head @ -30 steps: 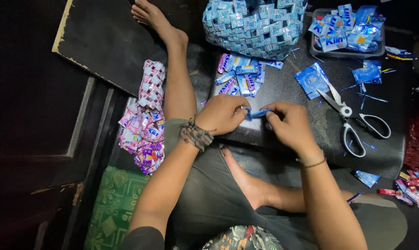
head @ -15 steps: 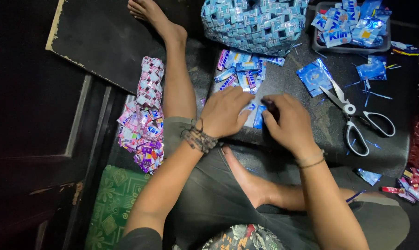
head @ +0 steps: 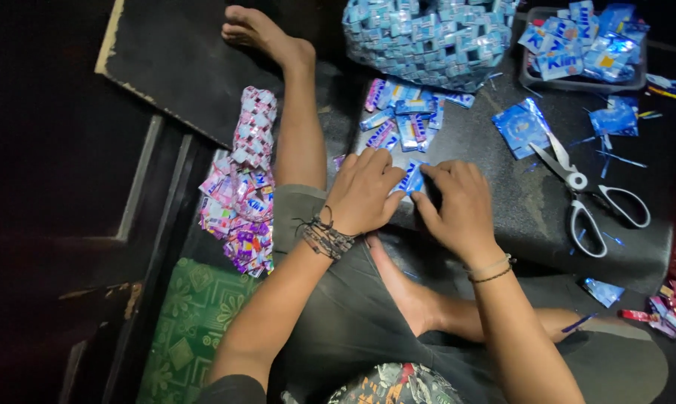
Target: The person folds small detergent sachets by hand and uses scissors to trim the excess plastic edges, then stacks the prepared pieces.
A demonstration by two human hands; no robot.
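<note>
My left hand (head: 363, 191) and my right hand (head: 459, 203) press together on a small blue foil wrapper piece (head: 413, 177) lying on the dark board (head: 517, 217). Fingertips of both hands pinch its edges; most of the piece is hidden under them. Just beyond my hands lies a small heap of folded blue and pink wrapper pieces (head: 404, 120). A woven blue wrapper basket (head: 428, 41) stands behind that heap.
White-handled scissors (head: 586, 191) lie to the right beside a flat blue wrapper (head: 519, 127). A black tray of blue wrappers (head: 585, 41) sits far right. A pink woven strip and pink wrappers (head: 241, 194) lie left of my leg, above a green mat (head: 188, 322).
Both hands have lowered onto the board and closed in over the blue piece, which was held slightly higher between the fingertips a second ago.
</note>
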